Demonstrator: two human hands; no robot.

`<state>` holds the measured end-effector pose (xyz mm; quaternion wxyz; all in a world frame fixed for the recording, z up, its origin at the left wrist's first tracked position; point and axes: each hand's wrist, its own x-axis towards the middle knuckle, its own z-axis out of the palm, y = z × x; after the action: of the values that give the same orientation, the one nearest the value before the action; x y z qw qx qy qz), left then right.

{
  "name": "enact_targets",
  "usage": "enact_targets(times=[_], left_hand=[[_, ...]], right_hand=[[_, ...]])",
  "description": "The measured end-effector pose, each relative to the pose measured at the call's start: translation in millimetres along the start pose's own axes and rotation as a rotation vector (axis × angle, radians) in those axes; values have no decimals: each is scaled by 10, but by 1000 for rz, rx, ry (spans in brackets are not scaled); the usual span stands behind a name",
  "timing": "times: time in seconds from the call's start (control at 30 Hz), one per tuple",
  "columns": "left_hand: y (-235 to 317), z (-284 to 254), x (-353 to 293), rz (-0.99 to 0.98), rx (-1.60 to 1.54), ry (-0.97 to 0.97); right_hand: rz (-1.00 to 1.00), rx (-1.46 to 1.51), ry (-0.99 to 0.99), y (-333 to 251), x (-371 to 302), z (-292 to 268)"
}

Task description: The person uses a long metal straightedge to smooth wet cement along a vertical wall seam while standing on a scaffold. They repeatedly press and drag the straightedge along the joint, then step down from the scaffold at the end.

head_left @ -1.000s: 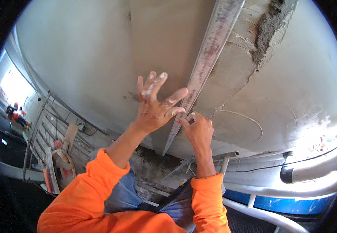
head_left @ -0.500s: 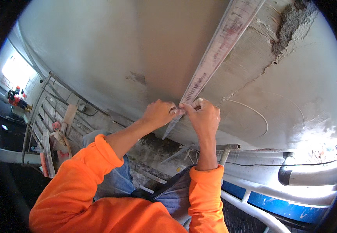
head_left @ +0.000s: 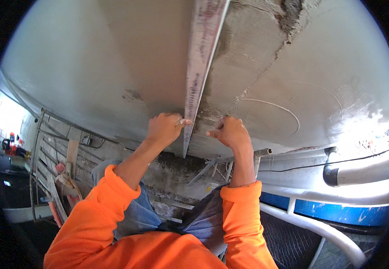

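A long metal straightedge (head_left: pixel 198 67), smeared with plaster, runs from the top of the view down along the grey plastered surface (head_left: pixel 113 58). My left hand (head_left: pixel 164 128) is closed on its lower part, with the thumb over the near face. To the right of the bar, my right hand (head_left: pixel 236 134) is held apart from it. That hand's thumb points toward the bar, away from the loosely curled fingers, and nothing shows in its grasp. A rough crack (head_left: pixel 266 69) runs through the plaster above my right hand, up to a dark, broken patch (head_left: pixel 290 15).
A metal scaffold frame (head_left: pixel 39 148) stands at left, near boards and tools. White railings (head_left: pixel 320 228) curve past my right side, below a large pipe (head_left: pixel 360 172). An open pipe end (head_left: pixel 268 152) juts out by my right forearm. Another person (head_left: pixel 13 145) is far left.
The straightedge appears more upright and farther left in view. My right hand has come off the bar and its thumb has opened out. My left hand keeps its hold.
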<state>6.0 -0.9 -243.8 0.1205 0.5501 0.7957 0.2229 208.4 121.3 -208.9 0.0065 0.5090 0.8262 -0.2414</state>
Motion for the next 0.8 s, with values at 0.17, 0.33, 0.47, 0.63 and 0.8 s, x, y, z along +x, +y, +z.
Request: enact_targets(times=[0.17,0.33,0.47,0.63,0.8], left_hand=[[-7,-7,-10,67,-24,64],[5,-21,-21,60,49,80],[23,-41,-30,37,6,47],[48,-67,-37,9,-19,60],[56,-86,-42,18,-33,61]], right_hand=[[40,45,-51,120,44,75],[-17,19,-11,3,56,133],[-15,5,14,-38,61,205],[-85,-9,13,-79,9,243],[-140,-51,77,-188,-27,351]])
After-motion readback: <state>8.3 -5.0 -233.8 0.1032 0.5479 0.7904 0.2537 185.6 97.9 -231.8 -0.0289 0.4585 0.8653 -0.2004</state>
